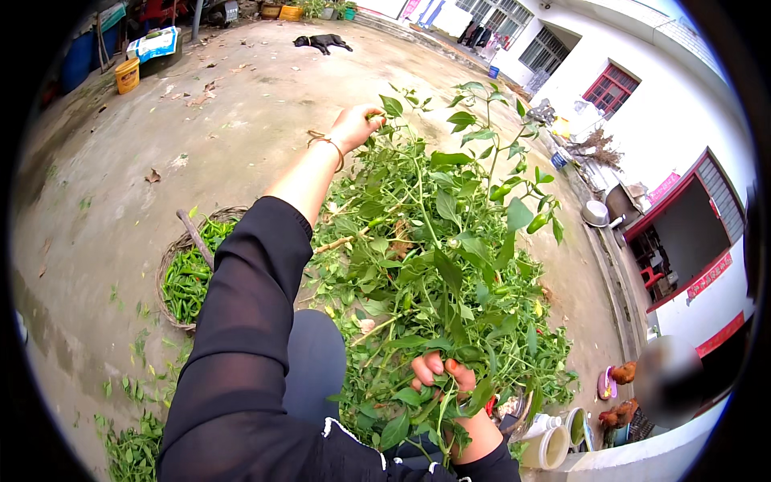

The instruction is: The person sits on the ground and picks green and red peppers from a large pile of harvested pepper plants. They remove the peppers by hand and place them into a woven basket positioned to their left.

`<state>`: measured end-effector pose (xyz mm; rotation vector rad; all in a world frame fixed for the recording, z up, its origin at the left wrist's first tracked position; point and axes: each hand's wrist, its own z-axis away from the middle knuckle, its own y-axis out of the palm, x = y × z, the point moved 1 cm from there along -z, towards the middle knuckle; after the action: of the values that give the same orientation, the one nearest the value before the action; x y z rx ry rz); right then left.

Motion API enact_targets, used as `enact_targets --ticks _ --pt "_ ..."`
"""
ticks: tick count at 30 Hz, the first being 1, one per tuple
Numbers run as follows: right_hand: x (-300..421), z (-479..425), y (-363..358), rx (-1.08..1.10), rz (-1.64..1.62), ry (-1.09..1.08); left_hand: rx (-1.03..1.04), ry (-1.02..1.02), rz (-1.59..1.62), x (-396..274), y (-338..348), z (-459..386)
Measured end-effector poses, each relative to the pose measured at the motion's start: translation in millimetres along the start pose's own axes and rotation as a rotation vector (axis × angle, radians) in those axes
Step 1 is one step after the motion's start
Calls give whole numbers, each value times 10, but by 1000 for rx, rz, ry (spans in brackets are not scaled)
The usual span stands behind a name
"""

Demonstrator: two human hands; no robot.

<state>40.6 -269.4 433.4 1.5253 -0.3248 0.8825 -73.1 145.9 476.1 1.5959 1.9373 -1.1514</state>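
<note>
My left hand point(358, 128), with a brown band at the wrist, is stretched out to the upper left side of a leafy green pepper plant point(446, 205). Its fingertips pinch a small green part of a shoot; whether that is a pepper or a leaf I cannot tell. Low in the view, my right hand point(443, 376) grips the plant's leafy stems, partly covered by leaves. Green peppers point(537, 223) hang from the right branches. Beneath lies a large heap of cut pepper plants point(542, 361). To the left, a wicker basket point(164, 283) holds many green peppers point(190, 277), partly behind my left sleeve.
Loose leafy cuttings point(135, 443) lie at the lower left. White buckets point(545, 447) and chickens point(620, 414) are at the lower right. Concrete steps point(614, 289) run along the house. A black dog point(323, 43) lies on the concrete yard, and a yellow bucket point(127, 76) stands upper left.
</note>
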Motion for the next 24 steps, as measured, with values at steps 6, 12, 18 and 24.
enact_targets --ticks 6,12,18,24 --pt "93 38 -74 -21 -114 -91 -309 -117 -352 323 -227 -56" --pt "226 205 -250 -44 -141 -296 -425 -668 1087 728 -660 277" --pt "269 161 -339 69 -151 -316 -26 -772 1560 672 -199 1326" --pt "202 75 -417 58 -129 -294 595 -566 787 -93 475 2263"
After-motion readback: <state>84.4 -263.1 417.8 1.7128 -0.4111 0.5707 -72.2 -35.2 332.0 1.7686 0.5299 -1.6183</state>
